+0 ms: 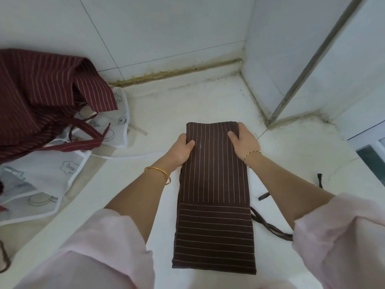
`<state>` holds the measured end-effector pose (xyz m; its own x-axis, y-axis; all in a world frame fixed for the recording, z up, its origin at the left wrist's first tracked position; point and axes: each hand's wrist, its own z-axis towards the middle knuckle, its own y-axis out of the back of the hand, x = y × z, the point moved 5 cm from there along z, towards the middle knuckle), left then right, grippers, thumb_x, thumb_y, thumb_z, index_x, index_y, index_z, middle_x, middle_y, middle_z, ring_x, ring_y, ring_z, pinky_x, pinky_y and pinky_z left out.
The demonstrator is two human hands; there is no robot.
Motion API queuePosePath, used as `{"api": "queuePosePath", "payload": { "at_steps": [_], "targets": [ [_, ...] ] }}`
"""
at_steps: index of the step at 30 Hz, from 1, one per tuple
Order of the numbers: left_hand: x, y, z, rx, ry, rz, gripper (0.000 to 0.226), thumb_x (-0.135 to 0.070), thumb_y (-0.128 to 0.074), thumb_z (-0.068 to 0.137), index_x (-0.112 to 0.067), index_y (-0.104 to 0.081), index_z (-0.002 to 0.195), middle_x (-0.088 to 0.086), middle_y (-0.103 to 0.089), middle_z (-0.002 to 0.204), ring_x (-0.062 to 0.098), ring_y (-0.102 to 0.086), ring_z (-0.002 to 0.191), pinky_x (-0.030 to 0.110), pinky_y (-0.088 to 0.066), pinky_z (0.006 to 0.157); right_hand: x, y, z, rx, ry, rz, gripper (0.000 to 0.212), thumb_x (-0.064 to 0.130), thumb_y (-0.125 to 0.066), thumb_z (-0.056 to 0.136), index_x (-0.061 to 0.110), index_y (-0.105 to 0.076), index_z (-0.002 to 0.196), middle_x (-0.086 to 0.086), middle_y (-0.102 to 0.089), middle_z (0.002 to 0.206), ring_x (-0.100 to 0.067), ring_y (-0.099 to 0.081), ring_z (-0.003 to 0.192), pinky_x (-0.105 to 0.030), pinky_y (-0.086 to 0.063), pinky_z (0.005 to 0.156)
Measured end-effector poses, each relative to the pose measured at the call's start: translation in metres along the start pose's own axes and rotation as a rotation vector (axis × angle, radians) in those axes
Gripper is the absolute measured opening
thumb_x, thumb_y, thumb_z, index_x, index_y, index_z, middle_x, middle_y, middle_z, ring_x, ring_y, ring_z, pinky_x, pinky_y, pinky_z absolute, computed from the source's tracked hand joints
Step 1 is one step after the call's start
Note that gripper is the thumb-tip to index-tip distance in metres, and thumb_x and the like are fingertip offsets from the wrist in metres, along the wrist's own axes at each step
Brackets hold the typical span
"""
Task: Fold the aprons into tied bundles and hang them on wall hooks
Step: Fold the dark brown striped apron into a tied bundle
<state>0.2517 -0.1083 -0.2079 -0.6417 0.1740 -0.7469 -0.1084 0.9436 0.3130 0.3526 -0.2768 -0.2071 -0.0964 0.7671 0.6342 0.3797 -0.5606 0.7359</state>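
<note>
A dark brown apron with thin white stripes [214,195] lies on the white counter, folded into a long narrow strip that runs away from me. My left hand [181,150] grips its far left edge, thumb on top of the cloth. On the far right corner, my right hand [244,140] holds the cloth the same way, thumb on top and fingers round the edge. Dark apron ties [268,226] trail out from under the strip on the right side.
A crumpled maroon striped apron [41,97] is heaped at the left on top of white printed aprons [45,176]. Tiled walls [166,28] close the counter's far side and right corner. A window frame [373,151] sits at the right edge.
</note>
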Motion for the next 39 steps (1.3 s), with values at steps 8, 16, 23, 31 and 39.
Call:
{"api": "queuePosePath", "payload": {
  "at_steps": [8, 16, 23, 31, 39],
  "targets": [
    [-0.004, 0.007, 0.013, -0.264, -0.036, 0.265, 0.029, -0.021, -0.032, 0.103, -0.002, -0.039, 0.124, 0.016, -0.054, 0.12, 0.028, -0.054, 0.103, 0.031, -0.04, 0.079, 0.014, -0.004, 0.02, 0.034, -0.064, 0.159, 0.04, 0.023, -0.046, 0.097, 0.007, -0.036, 0.133, -0.013, -0.052, 0.127, -0.03, -0.052, 0.114, -0.032, -0.039, 0.089],
    [-0.006, 0.004, 0.018, -0.352, -0.098, 0.349, 0.025, -0.021, -0.032, 0.102, -0.001, -0.041, 0.114, 0.014, -0.056, 0.1, 0.031, -0.058, 0.093, 0.035, -0.043, 0.073, 0.029, -0.011, -0.01, -0.153, 0.168, -0.244, 0.039, 0.019, -0.056, 0.089, 0.009, -0.043, 0.124, -0.014, -0.041, 0.126, -0.03, -0.051, 0.102, -0.038, -0.046, 0.083],
    [0.0, 0.029, 0.014, -0.517, -0.195, 0.492, 0.024, -0.014, -0.031, 0.099, -0.002, -0.051, 0.098, 0.012, -0.053, 0.094, 0.028, -0.054, 0.082, 0.033, -0.038, 0.066, 0.026, -0.021, -0.001, -0.085, 0.154, -0.477, 0.055, 0.036, -0.051, 0.094, 0.005, -0.035, 0.137, -0.013, -0.029, 0.144, -0.029, -0.037, 0.123, -0.034, -0.034, 0.1],
    [0.014, 0.066, 0.008, -0.683, 0.133, 0.619, 0.034, -0.002, -0.04, 0.091, 0.005, -0.039, 0.124, 0.023, -0.041, 0.128, 0.036, -0.043, 0.117, 0.04, -0.043, 0.092, 0.026, -0.02, 0.001, 0.022, 0.166, -0.37, 0.067, 0.031, -0.055, 0.093, 0.004, -0.024, 0.146, -0.013, -0.013, 0.155, -0.029, -0.023, 0.138, -0.032, -0.021, 0.113],
    [-0.034, -0.017, 0.01, -0.442, -0.766, 0.979, 0.02, 0.001, -0.057, 0.077, 0.0, -0.062, 0.096, 0.017, -0.06, 0.098, 0.035, -0.057, 0.087, 0.042, -0.052, 0.072, 0.023, -0.017, 0.005, 0.013, 0.168, -0.264, 0.053, 0.011, -0.045, 0.095, 0.006, -0.027, 0.145, -0.01, -0.015, 0.156, -0.028, -0.024, 0.139, -0.029, -0.018, 0.113]
  ]
}}
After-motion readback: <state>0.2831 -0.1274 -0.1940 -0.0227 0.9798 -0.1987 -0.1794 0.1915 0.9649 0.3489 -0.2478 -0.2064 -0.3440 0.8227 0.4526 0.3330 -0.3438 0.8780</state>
